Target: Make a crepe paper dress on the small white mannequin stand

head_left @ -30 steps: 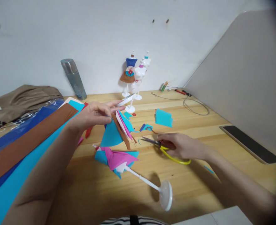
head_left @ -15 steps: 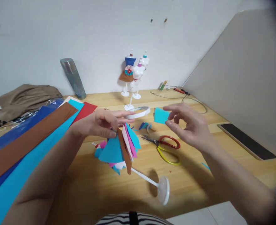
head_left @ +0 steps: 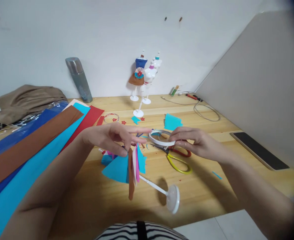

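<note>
Left hand: the left hand (head_left: pixel 112 138) pinched the top of a fabric bundle (head_left: pixel 117 169) between thumb and bent fingers; the other fingers stretched out toward the right, their tips at the near left edge of the ring; contact not certain.
Fabric bundle: hung below the left thumb, fanned in turquoise, brown, pale pink and magenta layers, in front of the lying dress form.
Right hand: the right hand (head_left: pixel 199 141) gripped the right side of a white ring (head_left: pixel 161 143) between thumb and fingers, the gap closed down to the band's width.
White ring: was held between the hands, above the scissor blades.
Scissors: the scissors (head_left: pixel 169 158), one loop red and one yellow, lay on the tabletop (head_left: pixel 99 206), blades pointing left.
Lying dress form: the lying dress form (head_left: pixel 173 199) had its white base to the right, its clothed torso partly hidden by the bundle.
Turquoise piece: a turquoise fabric piece (head_left: pixel 173 122) lay behind the ring.
Standing dress forms: one, in blue top and brown skirt (head_left: pixel 136 79), stood near the wall beside white ones.
</note>
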Demonstrator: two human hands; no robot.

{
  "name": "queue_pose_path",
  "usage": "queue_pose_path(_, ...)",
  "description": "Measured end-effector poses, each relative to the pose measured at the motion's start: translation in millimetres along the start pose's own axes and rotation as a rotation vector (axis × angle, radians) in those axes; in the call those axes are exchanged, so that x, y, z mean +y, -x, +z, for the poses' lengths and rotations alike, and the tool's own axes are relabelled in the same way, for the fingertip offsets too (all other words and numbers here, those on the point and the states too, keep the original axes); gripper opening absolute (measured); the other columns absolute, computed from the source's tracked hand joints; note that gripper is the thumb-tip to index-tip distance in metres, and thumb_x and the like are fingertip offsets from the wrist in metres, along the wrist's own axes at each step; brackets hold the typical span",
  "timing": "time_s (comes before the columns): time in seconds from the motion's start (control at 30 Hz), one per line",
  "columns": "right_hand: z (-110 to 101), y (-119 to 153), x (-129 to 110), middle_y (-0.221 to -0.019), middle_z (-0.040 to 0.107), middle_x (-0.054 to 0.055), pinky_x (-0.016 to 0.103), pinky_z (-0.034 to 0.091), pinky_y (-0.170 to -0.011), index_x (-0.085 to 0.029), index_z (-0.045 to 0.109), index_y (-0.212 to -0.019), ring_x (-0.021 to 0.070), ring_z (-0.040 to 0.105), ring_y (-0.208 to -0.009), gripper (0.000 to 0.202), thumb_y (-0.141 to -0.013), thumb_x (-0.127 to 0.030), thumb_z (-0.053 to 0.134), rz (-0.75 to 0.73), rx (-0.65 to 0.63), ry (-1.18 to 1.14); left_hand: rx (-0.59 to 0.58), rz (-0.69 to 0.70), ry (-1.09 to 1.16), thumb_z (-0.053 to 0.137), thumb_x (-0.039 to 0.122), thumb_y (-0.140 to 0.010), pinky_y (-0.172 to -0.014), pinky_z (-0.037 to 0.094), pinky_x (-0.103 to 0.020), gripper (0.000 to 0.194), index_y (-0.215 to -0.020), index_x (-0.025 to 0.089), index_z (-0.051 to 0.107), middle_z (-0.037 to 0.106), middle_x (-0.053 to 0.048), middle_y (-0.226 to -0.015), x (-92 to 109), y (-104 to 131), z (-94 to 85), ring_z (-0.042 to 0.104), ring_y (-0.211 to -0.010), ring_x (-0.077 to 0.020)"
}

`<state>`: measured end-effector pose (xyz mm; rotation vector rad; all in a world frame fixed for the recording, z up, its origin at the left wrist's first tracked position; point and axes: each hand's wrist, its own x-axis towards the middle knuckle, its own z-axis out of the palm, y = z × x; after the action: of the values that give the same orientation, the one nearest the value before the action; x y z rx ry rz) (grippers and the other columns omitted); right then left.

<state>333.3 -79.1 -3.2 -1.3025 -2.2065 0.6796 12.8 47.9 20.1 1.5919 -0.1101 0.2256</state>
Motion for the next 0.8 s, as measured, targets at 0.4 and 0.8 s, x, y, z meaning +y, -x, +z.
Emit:
queue_pose_path(0.4, 40, 53, 38, -0.111, 0.077, 0.013, 0.038, 0.057, -0.077, -0.021, 0.074, -0.103, 0.0274, 0.076, -0.092, 0.023, -0.099, -0.035, 0.056, 0.251, 0.065, 0.282, 0.113, -0.026, -0.154, 0.088, 0.019, -0.074, -0.114, 0.049, -0.056, 0.014, -0.069, 0.016, 0.076, 0.051, -0.012, -0.16, 27, 15, -3.9, 0.055, -0.141, -0.0444)
queue_pose_path(0.8, 31, 47, 23, -0.087, 0.078, 0.013, 0.037, 0.053, -0.068, -0.022, 0.076, -0.083, 0.0256, 0.072, -0.074, 0.033, -0.098, -0.034, 0.05, 0.246, 0.017, 0.246, 0.074, -0.012, -0.185, 0.083, 0.018, -0.08, -0.116, 0.046, -0.054, 0.01, -0.072, 0.017, 0.077, 0.047, -0.01, -0.164, 29, 18, -3.5, 0.053, -0.144, -0.042)
